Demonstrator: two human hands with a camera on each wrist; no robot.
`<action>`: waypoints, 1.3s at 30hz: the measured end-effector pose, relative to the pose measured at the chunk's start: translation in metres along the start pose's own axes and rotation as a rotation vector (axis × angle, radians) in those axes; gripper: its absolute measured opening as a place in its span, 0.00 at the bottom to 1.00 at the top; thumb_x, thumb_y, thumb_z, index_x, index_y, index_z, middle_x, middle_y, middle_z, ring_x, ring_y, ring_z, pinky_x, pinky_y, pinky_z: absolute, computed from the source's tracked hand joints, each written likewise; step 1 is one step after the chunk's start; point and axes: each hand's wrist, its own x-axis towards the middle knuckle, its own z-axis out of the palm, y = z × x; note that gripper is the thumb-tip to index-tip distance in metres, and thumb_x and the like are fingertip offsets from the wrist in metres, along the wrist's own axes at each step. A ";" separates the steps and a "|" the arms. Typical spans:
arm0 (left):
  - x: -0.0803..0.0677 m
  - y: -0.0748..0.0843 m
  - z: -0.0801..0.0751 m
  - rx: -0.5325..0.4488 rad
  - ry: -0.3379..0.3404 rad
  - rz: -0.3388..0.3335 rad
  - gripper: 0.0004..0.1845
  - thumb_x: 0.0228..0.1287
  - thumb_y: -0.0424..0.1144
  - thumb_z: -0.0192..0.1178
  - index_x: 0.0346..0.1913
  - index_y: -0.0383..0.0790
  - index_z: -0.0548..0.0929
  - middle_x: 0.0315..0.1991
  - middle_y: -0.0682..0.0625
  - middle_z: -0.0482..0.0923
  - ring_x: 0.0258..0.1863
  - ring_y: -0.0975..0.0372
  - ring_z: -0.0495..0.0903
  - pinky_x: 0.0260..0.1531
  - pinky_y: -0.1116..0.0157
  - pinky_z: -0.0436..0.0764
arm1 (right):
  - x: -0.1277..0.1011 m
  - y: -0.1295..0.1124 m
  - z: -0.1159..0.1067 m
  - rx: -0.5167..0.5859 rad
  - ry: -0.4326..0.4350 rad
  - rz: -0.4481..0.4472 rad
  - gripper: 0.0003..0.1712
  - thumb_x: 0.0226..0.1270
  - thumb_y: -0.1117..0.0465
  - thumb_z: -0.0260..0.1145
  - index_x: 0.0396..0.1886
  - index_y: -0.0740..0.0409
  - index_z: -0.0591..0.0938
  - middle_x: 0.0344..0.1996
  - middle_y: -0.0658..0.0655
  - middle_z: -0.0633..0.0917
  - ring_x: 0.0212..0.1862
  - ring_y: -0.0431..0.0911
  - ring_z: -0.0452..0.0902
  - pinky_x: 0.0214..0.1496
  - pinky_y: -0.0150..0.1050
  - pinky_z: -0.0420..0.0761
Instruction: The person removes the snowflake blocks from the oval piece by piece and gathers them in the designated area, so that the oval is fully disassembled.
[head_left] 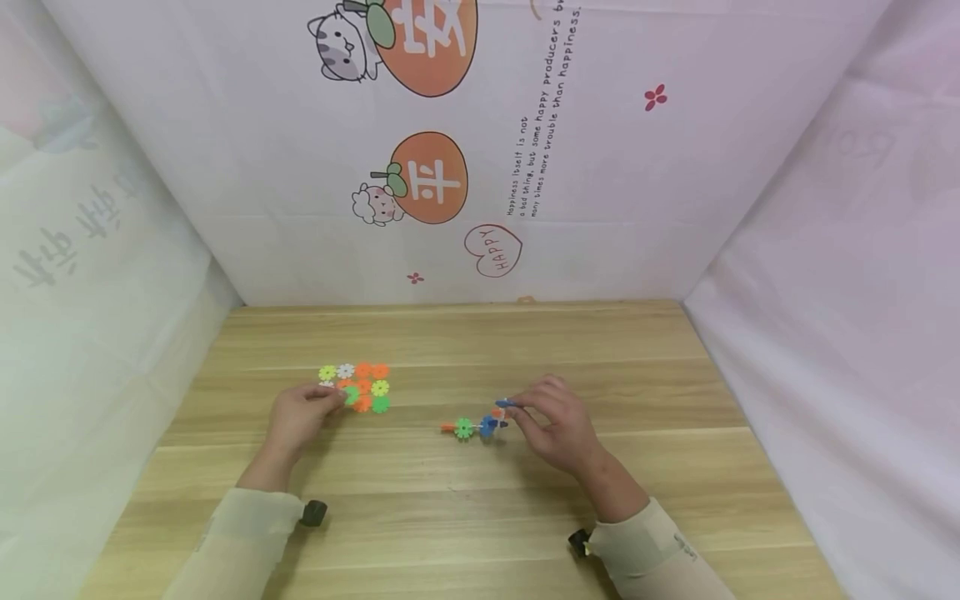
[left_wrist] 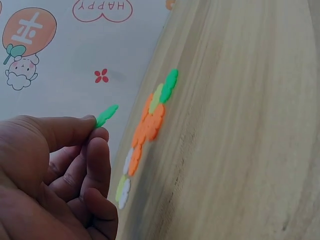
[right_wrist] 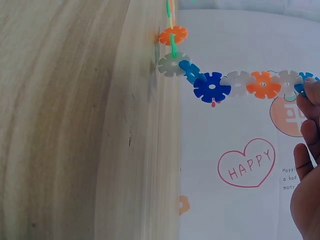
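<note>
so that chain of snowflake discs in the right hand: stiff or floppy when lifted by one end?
Probably semi-rigid. In the right wrist view the chain of discs runs almost straight from the right hand to the table, without sagging. It bends where discs interlock crosswise, so those joints may twist or pop apart. Thin plastic, likely very light.

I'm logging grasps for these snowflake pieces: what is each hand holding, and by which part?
The left hand pinches a single green piece by its edge, thumb against forefinger. The right hand holds the joined chain of pieces by its blue end piece.
</note>
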 end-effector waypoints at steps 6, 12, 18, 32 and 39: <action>0.003 -0.010 -0.003 0.069 0.007 -0.024 0.23 0.71 0.53 0.67 0.54 0.36 0.87 0.47 0.43 0.88 0.47 0.53 0.84 0.41 0.63 0.80 | 0.000 0.001 0.001 0.000 -0.006 -0.004 0.07 0.59 0.69 0.77 0.37 0.58 0.89 0.35 0.50 0.90 0.36 0.45 0.82 0.44 0.38 0.77; 0.006 -0.016 -0.003 0.102 0.021 -0.023 0.19 0.73 0.49 0.66 0.52 0.35 0.87 0.42 0.45 0.88 0.45 0.53 0.84 0.40 0.63 0.79 | 0.001 0.001 0.002 0.010 -0.013 0.000 0.07 0.60 0.68 0.76 0.37 0.58 0.89 0.35 0.50 0.91 0.36 0.45 0.82 0.44 0.37 0.76; 0.008 -0.020 -0.002 0.148 0.029 -0.006 0.18 0.73 0.48 0.64 0.51 0.35 0.87 0.41 0.45 0.89 0.42 0.54 0.84 0.37 0.63 0.80 | 0.001 0.001 0.002 0.005 -0.016 0.004 0.08 0.58 0.69 0.77 0.38 0.58 0.89 0.35 0.50 0.90 0.36 0.45 0.82 0.45 0.37 0.76; 0.012 -0.021 -0.004 0.260 0.049 -0.006 0.19 0.72 0.50 0.63 0.48 0.37 0.89 0.40 0.47 0.89 0.40 0.54 0.83 0.36 0.62 0.79 | 0.001 0.000 0.004 0.003 -0.004 0.009 0.03 0.68 0.63 0.74 0.37 0.58 0.89 0.34 0.50 0.90 0.35 0.45 0.82 0.44 0.36 0.76; 0.012 -0.021 -0.003 0.294 0.058 -0.007 0.20 0.71 0.51 0.63 0.49 0.35 0.89 0.42 0.44 0.88 0.41 0.54 0.83 0.35 0.62 0.79 | 0.002 -0.001 0.005 0.001 -0.004 0.007 0.03 0.69 0.62 0.73 0.37 0.58 0.89 0.34 0.50 0.90 0.36 0.45 0.82 0.44 0.36 0.76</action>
